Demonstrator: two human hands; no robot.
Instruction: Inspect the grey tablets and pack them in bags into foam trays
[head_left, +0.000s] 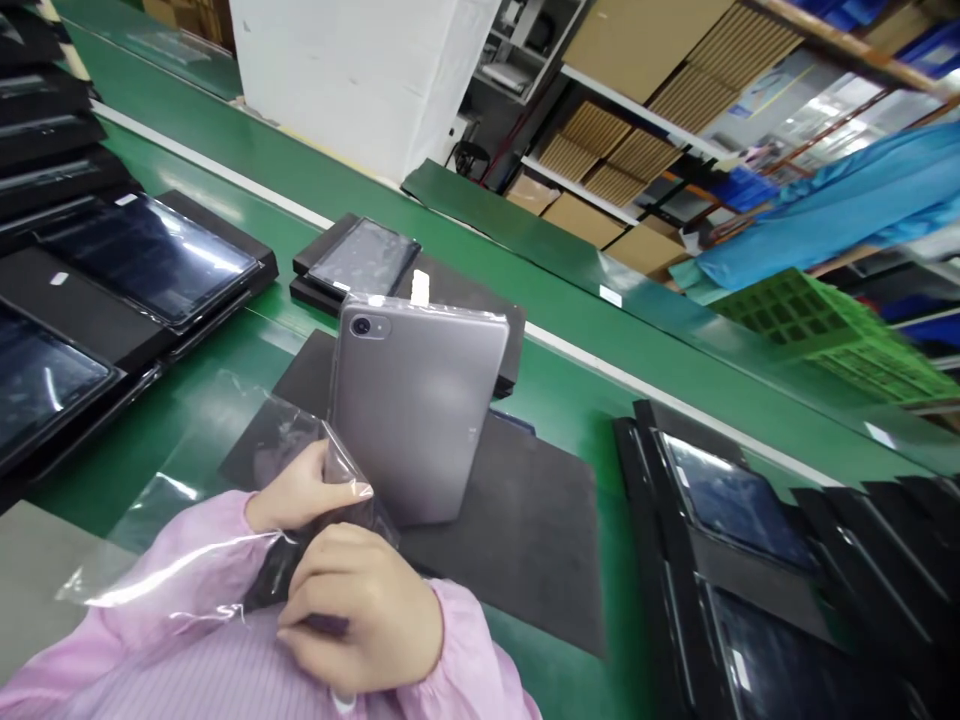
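Evidently mid-bagging: the left hand (296,490) pinches the clear plastic film sleeve (172,575) against the lower corner of the grey metal-backed tablet (416,410). The right hand (364,600), just below that grip, is curled shut around the tablet's bottom edge. Above the grip the tablet stands tilted over a black foam mat (525,520) on the green worktop (570,400). The loose film left of the grip would, I judge, need gathering next.

Factory line: conveyor belt (577,400), stacked tablets (150,255)
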